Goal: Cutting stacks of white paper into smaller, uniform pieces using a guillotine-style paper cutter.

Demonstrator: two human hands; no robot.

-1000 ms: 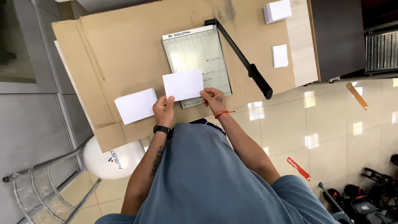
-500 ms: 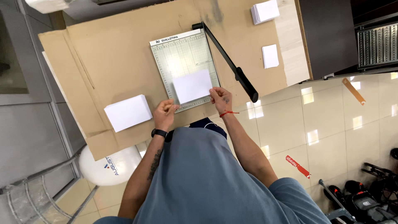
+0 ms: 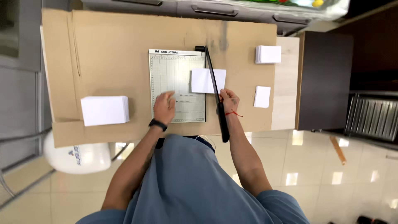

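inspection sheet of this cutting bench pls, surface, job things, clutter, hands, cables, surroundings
surface: brown cardboard sheet laid over the bench; bare pale wood strip at its right end.
job's things: paper cutter with gridded bed; blade arm lowered across a white sheet that sticks out on both sides of it.
clutter: thick paper stack left of the cutter; stack and smaller stack to the right.
hands: left hand rests on the cutter bed, holding nothing; right hand grips the blade arm.
cables: nothing seen.
surroundings: glossy tiled floor; dark cabinet to the right; white rounded object under the bench edge.
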